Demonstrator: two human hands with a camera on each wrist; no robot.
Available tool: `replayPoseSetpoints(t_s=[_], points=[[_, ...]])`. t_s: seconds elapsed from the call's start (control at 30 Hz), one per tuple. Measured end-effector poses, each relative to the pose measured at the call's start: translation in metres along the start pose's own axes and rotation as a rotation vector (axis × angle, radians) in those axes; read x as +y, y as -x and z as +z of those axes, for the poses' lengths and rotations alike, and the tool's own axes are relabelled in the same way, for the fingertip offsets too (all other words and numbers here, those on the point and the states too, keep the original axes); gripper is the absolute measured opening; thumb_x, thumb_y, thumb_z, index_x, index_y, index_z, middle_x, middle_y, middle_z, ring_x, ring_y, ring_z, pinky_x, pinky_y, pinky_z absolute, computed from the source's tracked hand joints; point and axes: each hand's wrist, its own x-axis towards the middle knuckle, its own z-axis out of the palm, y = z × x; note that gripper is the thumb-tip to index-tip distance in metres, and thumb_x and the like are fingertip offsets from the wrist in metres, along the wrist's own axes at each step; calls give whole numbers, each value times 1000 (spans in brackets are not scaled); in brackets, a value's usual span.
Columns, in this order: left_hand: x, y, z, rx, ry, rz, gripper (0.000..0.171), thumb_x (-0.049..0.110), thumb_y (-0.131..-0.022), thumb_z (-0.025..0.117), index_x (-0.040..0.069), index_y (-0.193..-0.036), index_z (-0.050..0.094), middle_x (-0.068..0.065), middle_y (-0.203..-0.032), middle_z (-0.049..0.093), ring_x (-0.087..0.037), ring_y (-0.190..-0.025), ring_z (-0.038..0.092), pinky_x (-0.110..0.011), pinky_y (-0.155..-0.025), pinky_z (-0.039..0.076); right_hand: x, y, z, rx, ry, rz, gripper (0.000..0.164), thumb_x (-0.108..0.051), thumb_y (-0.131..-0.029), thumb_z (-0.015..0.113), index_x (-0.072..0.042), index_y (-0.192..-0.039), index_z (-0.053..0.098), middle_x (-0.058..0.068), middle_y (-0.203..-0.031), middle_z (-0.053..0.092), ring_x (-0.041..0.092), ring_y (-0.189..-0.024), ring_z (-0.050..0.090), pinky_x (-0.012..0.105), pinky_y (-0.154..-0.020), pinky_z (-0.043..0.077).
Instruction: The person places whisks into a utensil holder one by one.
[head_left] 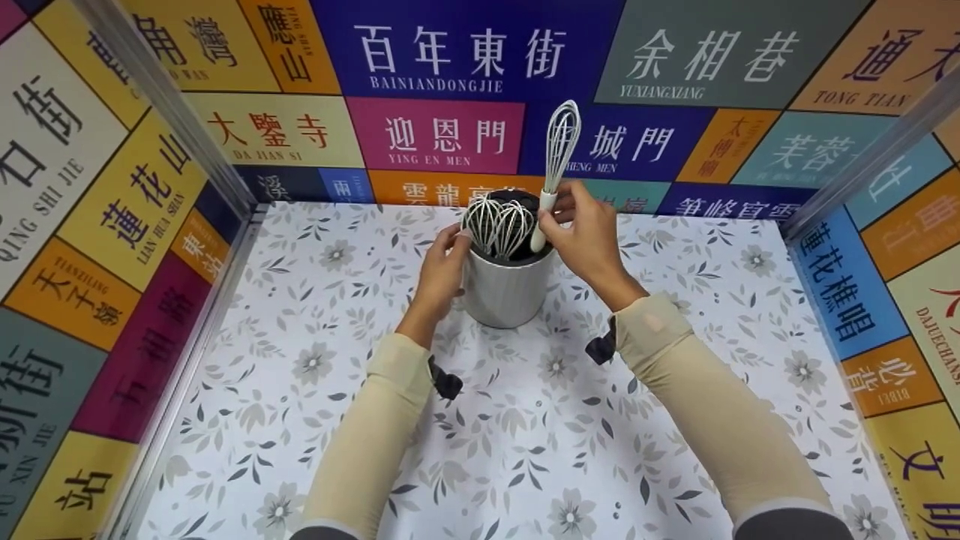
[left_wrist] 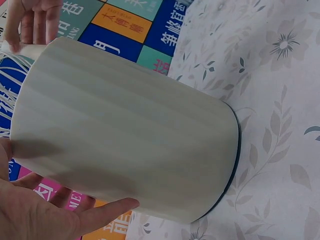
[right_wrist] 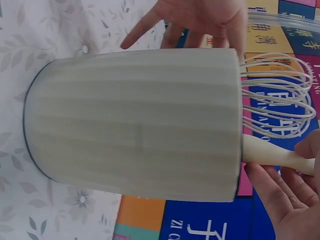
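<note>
A pale, faintly ribbed utensil holder [head_left: 504, 294] with a dark inside stands upright on the table. Two whisks [head_left: 498, 225] stand in it with their wire loops up. My right hand [head_left: 589, 232] pinches the pale handle of another whisk [head_left: 562, 142] between thumb and fingers. Its wires point up, and the handle's lower end dips inside the rim, as the right wrist view shows of the handle [right_wrist: 270, 151]. My left hand [head_left: 442, 270] rests against the holder's left side, thumb near the rim and fingers [left_wrist: 107, 212] extended along its wall.
The table [head_left: 330, 420] has a white cover with grey flowers and leaves. Panels with coloured blocks of lettering rise at the back [head_left: 457, 45], left [head_left: 82, 247] and right [head_left: 900, 300]. The holder stands near the back panel.
</note>
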Motion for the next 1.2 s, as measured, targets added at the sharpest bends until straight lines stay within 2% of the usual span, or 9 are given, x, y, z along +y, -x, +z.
replayPoseSetpoints(t_s=[0.1,0.33,0.63,0.83,1.2], points=[[0,0,0,0,0,1,53,51,-103,52,26,-149,50,-4,-150,53,-29,-140,47,-66,-86,55,3,2,3,-3,-11,5,27,-13,-88,74,0,-110,65,12,-94,76,23,-81,75,36,-78,60],[0,0,0,6,6,7,51,50,-103,52,26,-148,51,-3,-149,53,-30,-140,47,-67,-85,55,7,7,5,-10,19,4,27,-15,-88,74,1,-107,64,12,-91,76,23,-83,74,34,-79,57],[-1,2,0,0,7,12,52,50,-104,52,27,-150,49,-4,-149,53,-28,-136,50,-68,-85,54,8,12,7,-25,40,61,28,-15,-83,76,-2,-105,64,10,-91,77,22,-84,74,36,-77,59],[-2,1,0,-5,1,3,53,51,-103,52,27,-150,48,-4,-150,52,-29,-138,49,-68,-86,54,7,12,5,-38,47,88,34,-18,-82,80,-3,-107,64,9,-91,77,21,-85,75,36,-80,58],[-1,0,0,-5,6,7,52,51,-103,52,27,-149,49,-3,-150,53,-30,-138,49,-68,-85,55,7,18,-4,-76,13,143,42,-18,-82,80,-5,-117,61,8,-99,77,20,-89,76,33,-78,60]])
